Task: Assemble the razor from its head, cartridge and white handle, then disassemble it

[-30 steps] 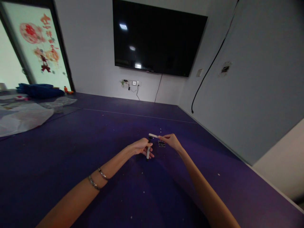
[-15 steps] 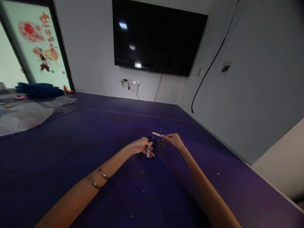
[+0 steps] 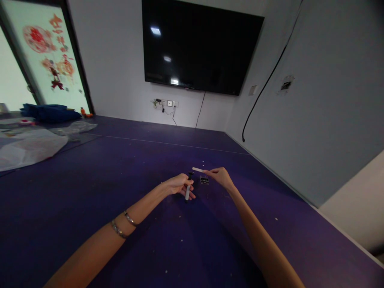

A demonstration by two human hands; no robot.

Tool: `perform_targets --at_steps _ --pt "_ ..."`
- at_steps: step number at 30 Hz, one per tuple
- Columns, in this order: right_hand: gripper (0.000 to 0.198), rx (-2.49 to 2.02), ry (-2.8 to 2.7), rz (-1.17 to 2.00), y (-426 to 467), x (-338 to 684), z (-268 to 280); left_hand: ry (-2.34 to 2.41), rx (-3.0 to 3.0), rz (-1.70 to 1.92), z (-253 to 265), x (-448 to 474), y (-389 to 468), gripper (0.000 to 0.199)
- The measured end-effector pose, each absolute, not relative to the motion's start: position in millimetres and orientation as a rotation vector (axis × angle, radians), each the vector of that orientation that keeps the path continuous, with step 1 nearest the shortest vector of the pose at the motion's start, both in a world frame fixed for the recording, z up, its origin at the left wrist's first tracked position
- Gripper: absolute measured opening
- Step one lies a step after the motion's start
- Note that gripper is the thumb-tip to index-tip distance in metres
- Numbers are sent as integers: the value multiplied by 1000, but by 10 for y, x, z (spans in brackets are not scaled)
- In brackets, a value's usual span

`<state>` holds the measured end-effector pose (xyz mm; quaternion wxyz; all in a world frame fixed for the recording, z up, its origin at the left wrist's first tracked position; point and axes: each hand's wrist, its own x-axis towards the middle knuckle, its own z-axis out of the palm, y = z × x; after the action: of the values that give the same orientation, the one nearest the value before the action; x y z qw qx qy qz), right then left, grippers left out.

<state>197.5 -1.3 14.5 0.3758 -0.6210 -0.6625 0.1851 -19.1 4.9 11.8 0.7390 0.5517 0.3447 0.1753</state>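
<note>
The purple floor (image 3: 135,256) spreads wide around both hands, edged by the grey wall (image 3: 318,116) well to the right. The left hand (image 3: 179,185) curls loosely around a slim black-and-white T-headed tool (image 3: 187,193); the right hand (image 3: 221,177) pinches one end of a pale, straight strip (image 3: 197,169) near a flat dark piece (image 3: 204,181).

A flat dark-purple surface (image 3: 120,172), crossed by a thin pale seam (image 3: 177,145), carries a small dark rectangular piece with pale markings (image 3: 204,180). From this piece, 2 tiny white specks (image 3: 203,162) lie at 12 o'clock, 1 at 4 and several towards 7. A crumpled translucent white sheet (image 3: 34,148) lies at 9, a bulky deep-blue heap (image 3: 54,114) between 9 and 10, a small orange object (image 3: 85,114) at 10.
</note>
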Motion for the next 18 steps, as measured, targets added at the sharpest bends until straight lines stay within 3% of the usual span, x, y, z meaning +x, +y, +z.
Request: perform_targets --at_steps 12,18 --pt "51 -1572 -1810 447 -40 1901 200 767 1215 398 126 -160 21 18" --pt "48 -1668 -1688 256 -48 1939 226 806 1232 397 130 -178 53 12"
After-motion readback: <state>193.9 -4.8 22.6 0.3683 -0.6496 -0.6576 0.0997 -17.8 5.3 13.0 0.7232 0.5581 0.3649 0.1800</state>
